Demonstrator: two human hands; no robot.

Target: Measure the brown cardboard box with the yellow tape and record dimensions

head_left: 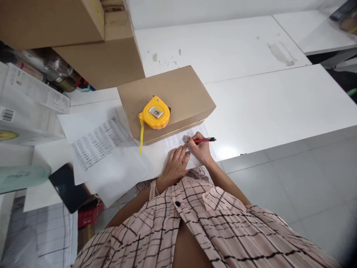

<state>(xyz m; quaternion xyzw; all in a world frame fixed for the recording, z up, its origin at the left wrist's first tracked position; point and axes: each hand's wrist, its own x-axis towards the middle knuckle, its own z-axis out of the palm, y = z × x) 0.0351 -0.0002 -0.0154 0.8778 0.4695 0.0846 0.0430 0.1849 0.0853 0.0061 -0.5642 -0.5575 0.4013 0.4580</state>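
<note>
Pinched in my right hand (199, 148) is a red and black pen (205, 140), its tip down on a printed sheet (174, 140). My left hand (175, 162) lies flat on the lower part of that sheet, fingers stretched out and close to the pen tip. The far part of the sheet runs up to a closed cardboard box (167, 91), whose edge hides the rest. On top of the box sits a yellow tape measure (156, 112) with a yellow wrist strap hanging over the near side.
More printed papers (96, 145) lie on the white table (267, 100) at the left, beside a dark phone (69, 188). Larger cardboard boxes (111, 59) are stacked at the back left. A white carton (28, 100) stands at the far left. The table's front edge runs close to my body.
</note>
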